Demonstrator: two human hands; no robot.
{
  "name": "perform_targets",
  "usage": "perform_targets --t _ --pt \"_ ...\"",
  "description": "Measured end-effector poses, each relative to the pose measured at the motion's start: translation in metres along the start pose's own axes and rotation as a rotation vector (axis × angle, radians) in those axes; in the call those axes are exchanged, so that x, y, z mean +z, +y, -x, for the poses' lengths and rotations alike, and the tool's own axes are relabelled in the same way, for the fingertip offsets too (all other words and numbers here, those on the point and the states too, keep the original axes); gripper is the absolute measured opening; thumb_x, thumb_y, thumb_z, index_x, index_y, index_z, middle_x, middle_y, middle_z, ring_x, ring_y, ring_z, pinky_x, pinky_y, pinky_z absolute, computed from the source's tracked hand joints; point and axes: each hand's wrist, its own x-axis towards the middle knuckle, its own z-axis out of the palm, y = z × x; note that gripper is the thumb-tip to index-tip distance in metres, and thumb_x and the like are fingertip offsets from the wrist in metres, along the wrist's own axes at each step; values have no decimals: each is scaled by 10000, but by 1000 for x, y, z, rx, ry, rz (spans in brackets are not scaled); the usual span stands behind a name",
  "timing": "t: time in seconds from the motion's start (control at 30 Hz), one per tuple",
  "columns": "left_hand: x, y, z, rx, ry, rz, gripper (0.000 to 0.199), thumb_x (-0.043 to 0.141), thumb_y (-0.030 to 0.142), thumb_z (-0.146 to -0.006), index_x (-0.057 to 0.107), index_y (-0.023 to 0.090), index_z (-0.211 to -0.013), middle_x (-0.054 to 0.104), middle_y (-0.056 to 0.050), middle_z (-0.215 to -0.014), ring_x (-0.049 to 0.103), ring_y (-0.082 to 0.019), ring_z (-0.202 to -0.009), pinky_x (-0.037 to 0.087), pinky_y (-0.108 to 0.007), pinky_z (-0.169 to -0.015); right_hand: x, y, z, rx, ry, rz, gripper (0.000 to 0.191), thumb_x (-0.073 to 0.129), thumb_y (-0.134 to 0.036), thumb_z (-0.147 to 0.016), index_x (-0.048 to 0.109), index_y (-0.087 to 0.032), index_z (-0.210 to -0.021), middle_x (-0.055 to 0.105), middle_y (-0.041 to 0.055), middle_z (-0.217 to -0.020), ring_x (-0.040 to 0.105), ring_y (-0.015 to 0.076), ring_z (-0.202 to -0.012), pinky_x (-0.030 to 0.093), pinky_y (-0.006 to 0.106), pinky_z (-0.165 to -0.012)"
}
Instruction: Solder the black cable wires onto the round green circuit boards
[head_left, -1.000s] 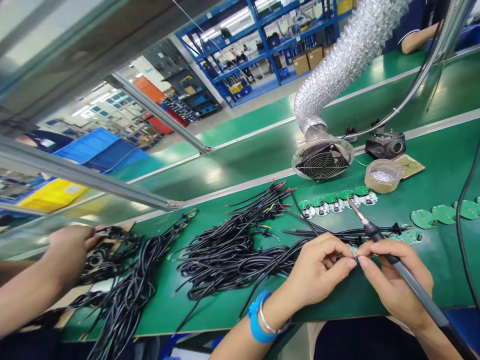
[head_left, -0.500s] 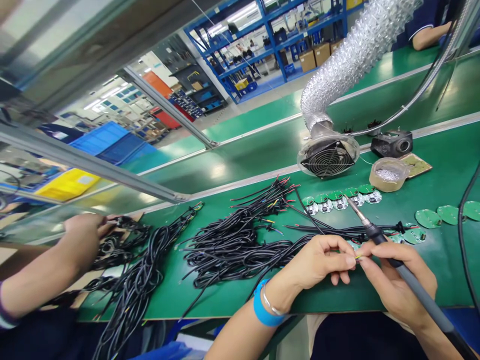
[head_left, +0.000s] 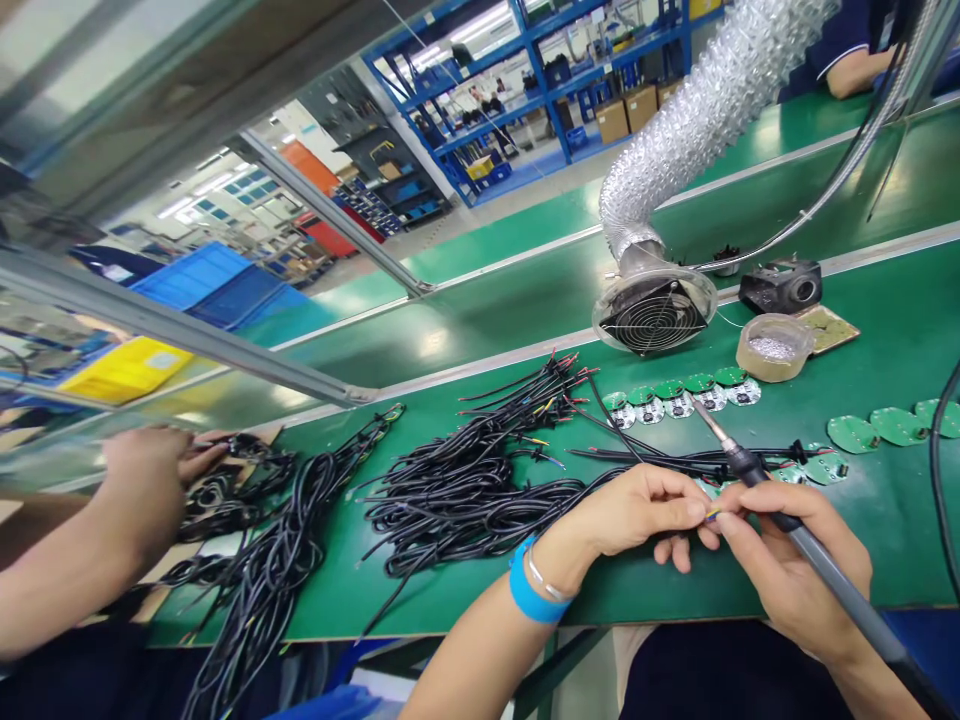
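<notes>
My left hand (head_left: 652, 515), with a blue band and a metal bracelet at the wrist, pinches the thin coloured wire ends (head_left: 712, 514) of a black cable. Thumb and finger of my right hand (head_left: 806, 570) meet the left fingertips at these wires. Across that same right hand lies a soldering iron (head_left: 847, 592), its tip pointing up and left, above the bench near a row of round circuit boards (head_left: 679, 405). Behind my fingers, more green boards (head_left: 826, 467) with cables attached are partly hidden. A large bundle of black cables (head_left: 465, 490) lies left of my hands.
A fume extractor fan (head_left: 658, 318) on a silver duct stands behind the boards. Near it are a soldering iron holder (head_left: 780, 287), a round tub (head_left: 772, 350) and a sponge tray (head_left: 829, 328). At left, a co-worker's hand (head_left: 150, 465) reaches among cables. Loose boards (head_left: 896, 427) lie right.
My fingertips have shifted slightly at the wires, and a blue strand now shows beside the yellow one. The co-worker's arm has moved a little left. The soldering iron stays in my right hand.
</notes>
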Motion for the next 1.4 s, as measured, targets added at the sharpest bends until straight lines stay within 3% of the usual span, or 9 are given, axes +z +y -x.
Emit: perform_targets --t 0.2,0.47,0.67,0.77,0.87,0.97,1.03,1.17,1.4 --pt "6 8 3 8 108 -33 500 845 569 -623 619 137 -739 553 38 -637 441 -42 -490 311 -181 -462 0 -1 -4 -97 19 51 276 702 -90 -825 621 -240 -1043 713 2 -926 702 150 -838 583 282 -814" --pt "36 4 11 501 568 -496 173 652 296 -829 623 163 -721 551 -3 -726 492 -117 -676 379 -242 -633 7 -4 -3 -27 79 40 286 678 -84 -826 606 -210 -1073 674 30 -902 682 146 -793 595 277 -767" --pt "40 -11 6 330 711 -7 316 644 465 -805 511 187 -739 437 55 -621 365 -69 -488 272 -193 -454 34 1 4 -333 178 35 346 657 12 -778 550 -221 -1011 685 -5 -863 674 126 -732 595 265 -655" --pt "35 16 40 281 699 -13 353 662 472 -785 489 181 -688 381 72 -576 269 -52 -464 199 -191 -438 27 7 3 -363 138 45 352 676 -6 -776 565 -230 -1024 709 -4 -927 697 148 -778 613 306 -689" --pt "33 58 82 249 565 -420 283 646 337 -812 531 167 -618 436 45 -561 362 -77 -525 286 -201 -496 0 12 -4 -265 104 118 322 668 -40 -821 615 -217 -1085 724 24 -1012 712 165 -879 604 325 -826" --pt "34 74 80 193 399 -785 170 602 177 -800 593 165 -631 566 26 -607 478 -88 -562 354 -212 -561 -27 16 -10 -66 33 232 292 614 -107 -905 636 -219 -1173 728 22 -1011 716 128 -815 589 253 -819" --pt "33 60 50 100 327 -966 161 587 101 -757 593 164 -609 609 24 -622 525 -98 -579 370 -225 -597 -38 20 -10 1 -64 287 312 585 -177 -942 612 -234 -1248 724 20 -1021 713 121 -768 595 237 -755" --pt "21 8 -11 49 444 -1242 129 585 103 -749 630 171 -650 639 -2 -692 560 -139 -643 361 -256 -619 -46 24 -5 -87 -177 342 370 584 -172 -934 600 -243 -1297 696 49 -1077 696 158 -875 590 286 -785" --pt "9 -12 -17 109 500 -1169 90 601 125 -779 657 175 -729 648 1 -742 591 -135 -697 386 -236 -652 -58 12 -7 -69 -179 296 307 605 -152 -880 661 -220 -1174 673 47 -922 662 170 -789 560 279 -625"
